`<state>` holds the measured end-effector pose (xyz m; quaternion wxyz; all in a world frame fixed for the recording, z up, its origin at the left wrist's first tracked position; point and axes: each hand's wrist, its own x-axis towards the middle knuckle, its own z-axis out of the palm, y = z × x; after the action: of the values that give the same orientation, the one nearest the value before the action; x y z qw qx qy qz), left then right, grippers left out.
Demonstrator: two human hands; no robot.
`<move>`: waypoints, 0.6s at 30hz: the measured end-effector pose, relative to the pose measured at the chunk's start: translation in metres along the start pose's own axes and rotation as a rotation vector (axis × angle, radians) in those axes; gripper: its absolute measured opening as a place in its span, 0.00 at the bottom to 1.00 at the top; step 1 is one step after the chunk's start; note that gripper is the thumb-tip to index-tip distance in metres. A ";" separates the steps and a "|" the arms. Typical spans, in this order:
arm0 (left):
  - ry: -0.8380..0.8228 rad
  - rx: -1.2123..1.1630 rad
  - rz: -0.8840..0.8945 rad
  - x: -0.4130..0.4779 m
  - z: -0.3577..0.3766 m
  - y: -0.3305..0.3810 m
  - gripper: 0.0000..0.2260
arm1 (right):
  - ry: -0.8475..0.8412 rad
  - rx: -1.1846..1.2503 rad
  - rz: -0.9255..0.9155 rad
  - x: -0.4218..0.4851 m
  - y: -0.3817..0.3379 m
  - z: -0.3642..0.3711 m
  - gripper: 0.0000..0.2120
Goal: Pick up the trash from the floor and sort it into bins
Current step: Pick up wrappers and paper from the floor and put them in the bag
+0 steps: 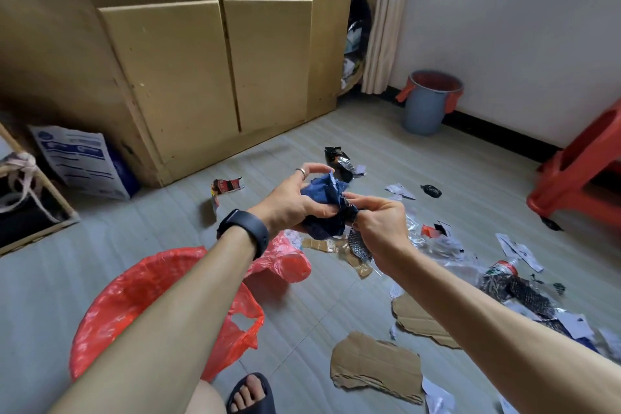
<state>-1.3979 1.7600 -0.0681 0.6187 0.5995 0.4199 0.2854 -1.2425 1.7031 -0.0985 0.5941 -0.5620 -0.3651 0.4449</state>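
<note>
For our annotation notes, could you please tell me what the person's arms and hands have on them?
No sleeves or gloves are in view on either arm. The left hand has a wide black smooth wristband at the wrist and a thin silver metal ring on one finger. The right hand shows nothing worn.

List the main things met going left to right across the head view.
white printed bag → red-bagged bin → blue wrapper → grey bin → red stool
</note>
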 end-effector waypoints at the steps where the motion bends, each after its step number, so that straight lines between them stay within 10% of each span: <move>1: -0.010 -0.009 -0.026 -0.001 -0.002 -0.001 0.25 | -0.014 0.009 -0.001 0.000 0.002 0.002 0.08; 7: 0.121 0.112 -0.053 -0.007 -0.039 -0.017 0.22 | -0.157 -0.027 0.096 0.002 0.017 0.029 0.13; 14: 0.518 0.867 -0.205 -0.074 -0.149 -0.085 0.12 | -0.697 -1.021 -0.168 -0.014 0.068 0.091 0.22; 18: 0.506 1.046 -0.291 -0.100 -0.170 -0.161 0.14 | -0.793 -1.138 -0.214 -0.025 0.120 0.133 0.35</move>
<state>-1.6169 1.7403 -0.1960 0.1550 0.6743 0.7167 0.0871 -1.3892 1.7216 -0.2025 0.0701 -0.5418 -0.7838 0.2954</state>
